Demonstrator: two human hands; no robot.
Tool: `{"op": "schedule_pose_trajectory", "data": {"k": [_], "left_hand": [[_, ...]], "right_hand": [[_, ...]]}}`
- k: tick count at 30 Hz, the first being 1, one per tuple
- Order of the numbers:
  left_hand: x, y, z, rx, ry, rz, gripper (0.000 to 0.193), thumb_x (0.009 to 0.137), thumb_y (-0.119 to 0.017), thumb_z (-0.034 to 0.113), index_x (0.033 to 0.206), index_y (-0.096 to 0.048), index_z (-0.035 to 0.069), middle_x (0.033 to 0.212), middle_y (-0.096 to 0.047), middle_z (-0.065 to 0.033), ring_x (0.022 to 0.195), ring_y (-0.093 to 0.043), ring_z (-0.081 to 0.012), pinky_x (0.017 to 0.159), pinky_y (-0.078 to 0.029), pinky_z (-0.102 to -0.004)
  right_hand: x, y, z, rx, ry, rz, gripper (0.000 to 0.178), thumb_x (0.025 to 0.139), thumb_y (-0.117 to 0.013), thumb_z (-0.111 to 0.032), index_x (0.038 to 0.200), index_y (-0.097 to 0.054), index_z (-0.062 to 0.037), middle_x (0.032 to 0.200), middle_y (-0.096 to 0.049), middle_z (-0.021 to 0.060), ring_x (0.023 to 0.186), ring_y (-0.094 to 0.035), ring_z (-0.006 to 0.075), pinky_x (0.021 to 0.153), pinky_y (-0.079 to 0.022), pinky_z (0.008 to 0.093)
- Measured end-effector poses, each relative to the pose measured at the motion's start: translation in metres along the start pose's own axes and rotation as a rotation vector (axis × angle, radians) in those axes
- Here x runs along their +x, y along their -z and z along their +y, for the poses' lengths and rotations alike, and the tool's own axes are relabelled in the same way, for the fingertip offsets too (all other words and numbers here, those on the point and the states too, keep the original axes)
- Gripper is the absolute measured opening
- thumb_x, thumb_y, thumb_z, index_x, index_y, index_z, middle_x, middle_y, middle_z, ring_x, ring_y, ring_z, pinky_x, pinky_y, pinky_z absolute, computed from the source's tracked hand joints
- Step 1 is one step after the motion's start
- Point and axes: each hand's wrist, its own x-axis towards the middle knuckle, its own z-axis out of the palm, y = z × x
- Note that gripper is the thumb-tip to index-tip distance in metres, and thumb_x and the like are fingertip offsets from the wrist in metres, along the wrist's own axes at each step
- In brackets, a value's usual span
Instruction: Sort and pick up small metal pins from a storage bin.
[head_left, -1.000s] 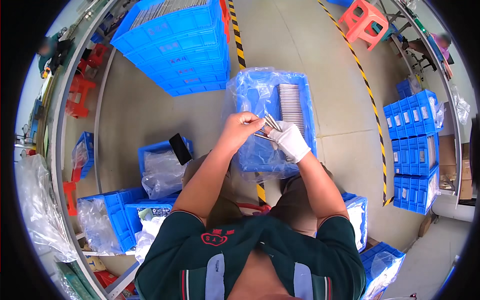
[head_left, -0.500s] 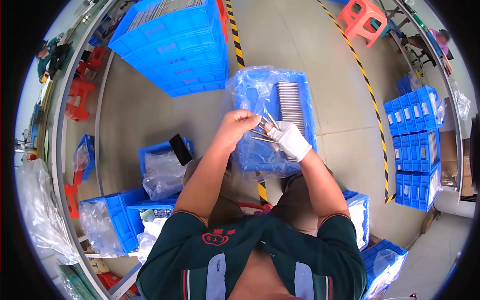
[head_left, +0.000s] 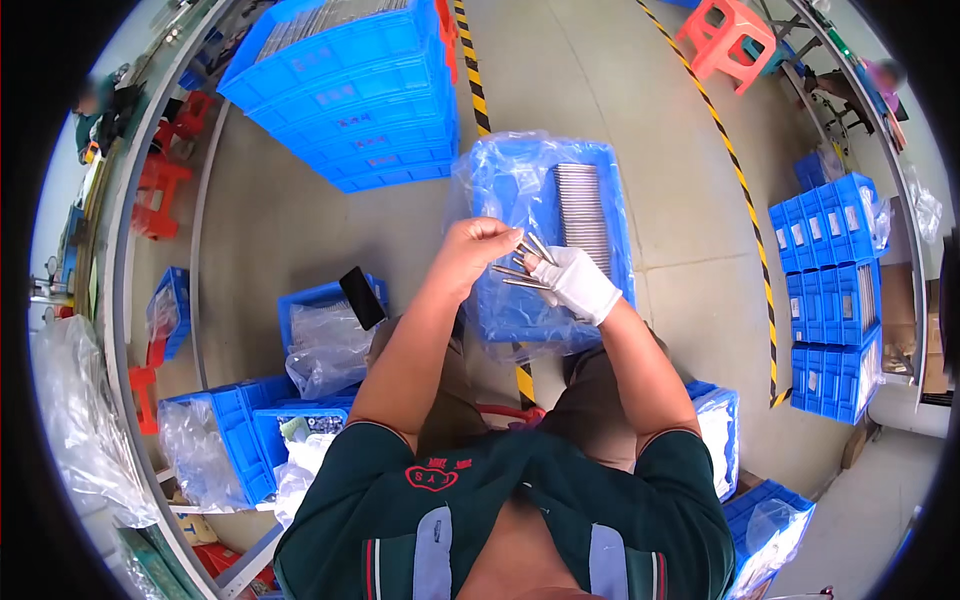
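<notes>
My bare left hand [head_left: 468, 255] is closed, its thumb and forefinger pinching near the end of a slim metal rod. Opposite it, my right hand [head_left: 582, 284] wears a white glove with bare fingertips and is curled around several of these metal rods [head_left: 524, 283], which fan out to the left. Both hands hover over a blue plastic crate [head_left: 510, 327] lined with a clear plastic bag [head_left: 500, 185]. Inside the crate, a neat row of similar metal rods [head_left: 578, 205] lies along the right side. My fingers partly cover the held rods.
A tall stack of blue crates [head_left: 365, 135] stands at the far left. More blue crates [head_left: 835, 300] are stacked at the right. By my left knee, a black phone [head_left: 361, 298] rests on a crate with a plastic bag [head_left: 325, 365]. A red stool [head_left: 727, 45] stands at the far right.
The rods in my gloved hand have shifted slightly and spread at a different angle. Both hands stay in nearly the same place above the crate.
</notes>
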Motion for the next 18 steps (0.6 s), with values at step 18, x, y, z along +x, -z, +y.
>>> {"op": "schedule_pose_trajectory", "data": {"k": [18], "left_hand": [[-0.002,-0.001,0.006,0.086,-0.009,-0.053,0.015,0.078,-0.061,0.014,0.083,-0.062,-0.001,0.080,-0.061,-0.0036,0.077,-0.054,-0.0099,0.074,-0.039,-0.0239]], "right_hand": [[0.002,-0.005,0.008,0.115,-0.035,-0.109,0.034,0.083,-0.055,-0.034,0.064,-0.050,-0.0064,0.051,-0.042,-0.0019,0.044,-0.036,0.0067,0.040,-0.026,0.0231]]}}
